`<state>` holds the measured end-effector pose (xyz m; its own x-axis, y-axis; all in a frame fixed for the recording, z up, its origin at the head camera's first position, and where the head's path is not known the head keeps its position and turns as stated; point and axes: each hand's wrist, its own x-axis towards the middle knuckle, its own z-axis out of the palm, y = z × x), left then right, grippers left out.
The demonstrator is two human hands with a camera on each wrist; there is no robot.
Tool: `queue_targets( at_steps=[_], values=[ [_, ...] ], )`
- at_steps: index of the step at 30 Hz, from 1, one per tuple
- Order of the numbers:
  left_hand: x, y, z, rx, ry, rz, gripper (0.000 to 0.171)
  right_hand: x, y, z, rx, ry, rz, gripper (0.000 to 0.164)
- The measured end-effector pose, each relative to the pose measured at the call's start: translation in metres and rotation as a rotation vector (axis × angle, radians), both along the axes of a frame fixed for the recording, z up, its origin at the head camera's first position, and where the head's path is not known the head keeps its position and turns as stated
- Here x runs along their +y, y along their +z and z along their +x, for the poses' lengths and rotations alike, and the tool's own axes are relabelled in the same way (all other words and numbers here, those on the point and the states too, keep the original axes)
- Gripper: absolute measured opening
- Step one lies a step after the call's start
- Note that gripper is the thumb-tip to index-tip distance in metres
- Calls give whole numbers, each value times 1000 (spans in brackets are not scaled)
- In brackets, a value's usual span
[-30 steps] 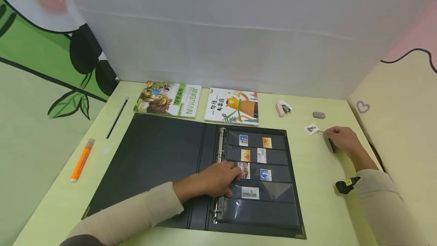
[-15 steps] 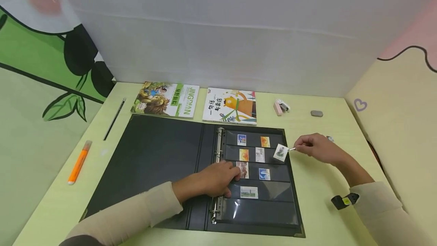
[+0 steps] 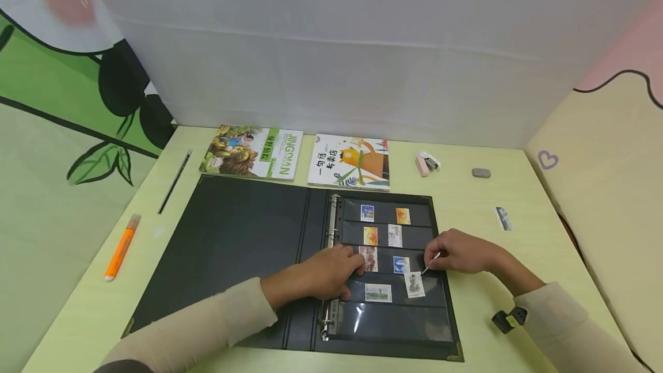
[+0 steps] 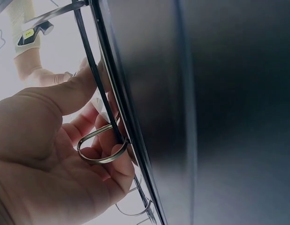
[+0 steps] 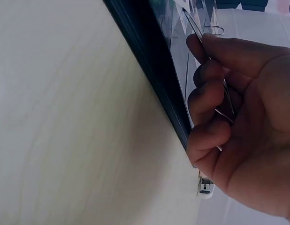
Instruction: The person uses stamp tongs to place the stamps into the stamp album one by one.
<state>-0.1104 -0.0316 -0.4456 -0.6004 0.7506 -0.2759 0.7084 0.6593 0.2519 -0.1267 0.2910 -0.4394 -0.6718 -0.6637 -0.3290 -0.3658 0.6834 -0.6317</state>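
Observation:
A black ring-binder stamp album (image 3: 243, 223) lies spread on the table, its clear pocket page (image 3: 399, 324) on the right holding several stamps. My left hand (image 3: 328, 272) rests on the page's inner edge beside the metal rings; in the left wrist view one ring (image 4: 102, 160) crosses in front of its bent fingers. Between thumb and fingers, my right hand (image 3: 461, 252) pinches metal tweezers (image 5: 193, 22). A white-edged stamp with a grey picture (image 3: 414, 285) is at their tip, over the fourth row of pockets and overlapping the blue stamp (image 3: 401, 264).
Another stamp (image 3: 503, 219) lies right of the album. Behind are an eraser (image 3: 481, 172), a pink stapler (image 3: 427, 163) and two picture books, one with a lion (image 3: 251, 151), one with a bear (image 3: 349, 161). A pencil (image 3: 174, 182) and orange highlighter (image 3: 122, 247) lie left.
My right hand has carried the stamp in the tweezers leftward from the table at the right, then down over the fourth pocket row. The left hand has stayed on the page.

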Motion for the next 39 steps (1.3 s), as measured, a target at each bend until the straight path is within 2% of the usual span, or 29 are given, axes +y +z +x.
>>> queue_targets(
  at_steps=[5,11,15,20,25,31,39],
  values=[
    [-1,0,-1,5,3,-2,42,-1,5,0,-8,9,15,9],
    [0,1,0,4,2,0,42,-1,8,-6,-48,-33,97,8],
    [0,0,0,2,5,-6,41,-3,5,-10,-57,-50,94,8],
    [1,1,0,0,10,-10,41,-5,1,-14,-67,7,73,10],
    [2,1,0,-3,15,-11,41,-9,2,-15,-62,26,57,11],
    [1,0,0,-2,8,-6,41,-12,1,-13,-97,67,72,12],
    [2,-1,0,0,0,-5,40,-12,4,-12,-124,73,80,12]
  ],
)
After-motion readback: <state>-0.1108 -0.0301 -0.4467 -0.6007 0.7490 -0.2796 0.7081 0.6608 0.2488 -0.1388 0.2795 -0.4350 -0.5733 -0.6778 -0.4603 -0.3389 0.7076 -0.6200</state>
